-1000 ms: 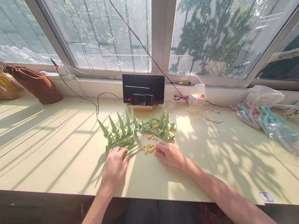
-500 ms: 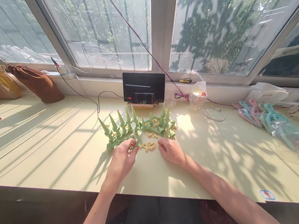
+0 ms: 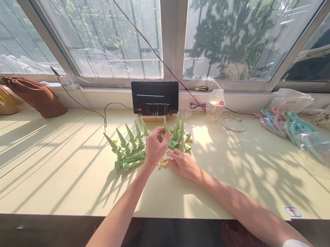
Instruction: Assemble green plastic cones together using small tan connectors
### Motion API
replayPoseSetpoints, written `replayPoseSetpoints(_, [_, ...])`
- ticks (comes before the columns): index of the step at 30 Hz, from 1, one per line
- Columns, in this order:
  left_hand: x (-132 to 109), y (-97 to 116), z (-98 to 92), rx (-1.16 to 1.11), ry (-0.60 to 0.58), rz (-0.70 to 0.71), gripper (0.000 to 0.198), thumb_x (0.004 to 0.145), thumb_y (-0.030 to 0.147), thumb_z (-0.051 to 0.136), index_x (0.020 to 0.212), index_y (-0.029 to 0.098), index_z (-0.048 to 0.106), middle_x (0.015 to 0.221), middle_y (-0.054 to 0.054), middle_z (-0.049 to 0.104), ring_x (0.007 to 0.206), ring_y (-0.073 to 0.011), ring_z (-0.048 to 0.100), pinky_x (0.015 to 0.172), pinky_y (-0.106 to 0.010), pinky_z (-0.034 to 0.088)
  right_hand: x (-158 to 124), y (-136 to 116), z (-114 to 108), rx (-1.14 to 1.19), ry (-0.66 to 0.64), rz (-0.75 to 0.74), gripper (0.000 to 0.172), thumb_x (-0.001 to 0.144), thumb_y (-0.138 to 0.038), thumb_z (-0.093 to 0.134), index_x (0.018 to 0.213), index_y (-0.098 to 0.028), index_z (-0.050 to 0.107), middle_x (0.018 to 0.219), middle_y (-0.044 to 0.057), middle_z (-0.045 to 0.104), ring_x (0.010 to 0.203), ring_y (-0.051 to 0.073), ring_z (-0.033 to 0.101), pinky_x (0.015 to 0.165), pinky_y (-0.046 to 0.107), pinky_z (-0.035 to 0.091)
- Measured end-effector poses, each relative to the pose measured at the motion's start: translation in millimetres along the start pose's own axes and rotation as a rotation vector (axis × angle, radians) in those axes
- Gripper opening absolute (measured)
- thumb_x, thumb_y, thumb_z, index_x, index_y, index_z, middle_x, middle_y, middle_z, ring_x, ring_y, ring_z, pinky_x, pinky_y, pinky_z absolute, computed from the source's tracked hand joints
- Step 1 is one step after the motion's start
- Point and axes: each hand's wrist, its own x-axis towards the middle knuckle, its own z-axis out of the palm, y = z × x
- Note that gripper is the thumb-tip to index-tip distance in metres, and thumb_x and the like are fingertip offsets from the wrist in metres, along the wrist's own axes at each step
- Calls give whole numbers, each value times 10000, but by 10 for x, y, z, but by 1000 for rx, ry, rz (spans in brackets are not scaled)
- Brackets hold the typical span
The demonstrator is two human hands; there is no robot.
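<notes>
Several green cone-shaped plastic spikes [image 3: 126, 145] stand and lie in the middle of the pale table [image 3: 53, 161]. More green spikes [image 3: 179, 137] are piled further right. Small yellow pieces [image 3: 162, 162] lie scattered between them. My left hand [image 3: 155, 147] is raised above the table, its fingers closed round one green spike [image 3: 165, 125] that points up. My right hand [image 3: 182, 163] rests on the table beside the yellow pieces, fingers curled down onto them; I cannot make out what it pinches.
A dark tablet [image 3: 154, 98] with a phone [image 3: 154, 109] in front leans at the window sill. A brown pouch [image 3: 35, 97] lies far left. A plastic bag [image 3: 215, 102], a white cable coil [image 3: 233, 124] and bagged pastel hangers [image 3: 296, 129] sit to the right.
My left hand has lifted a green spike off the table and carried it up and to the right. My right hand has barely moved.
</notes>
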Motion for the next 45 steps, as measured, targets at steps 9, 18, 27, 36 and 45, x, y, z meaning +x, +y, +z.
replayPoseSetpoints(9, [-174,-420,66,-171,-127,-113,251,844,417,628,947,193,674,939,-62,721,719,-172,672,599,-252,468,40,-22,-4,41,-47,11,166,997,-236,503,958,-185,656,885,33,592,671,120,534,582,246,310])
replayPoseSetpoints(18, [-151,-378,63,-297,-161,-251,338,817,494,648,939,181,688,914,-68,718,664,-146,629,477,-216,403,39,-88,36,78,-7,123,167,958,-342,595,980,-183,644,866,32,603,678,136,572,588,249,343])
replayPoseSetpoints(27, [-138,-390,71,-412,-176,-361,383,781,511,676,954,170,698,828,-46,698,480,-66,441,396,-198,304,57,-159,24,65,-13,167,84,925,-262,608,907,-185,637,874,35,621,682,136,563,580,245,337])
replayPoseSetpoints(36, [-133,-354,41,-484,-224,-400,415,791,499,678,1043,171,705,870,-47,706,429,-30,325,384,-205,246,59,-142,58,70,-6,213,37,875,-224,617,891,-191,611,862,32,645,684,151,569,573,249,320])
replayPoseSetpoints(45, [-136,-367,34,-494,-259,-398,436,789,500,694,1047,149,701,859,-58,689,435,-27,317,400,-209,259,54,-156,4,146,-34,289,103,885,-186,555,954,-194,631,898,43,692,753,178,609,630,258,361])
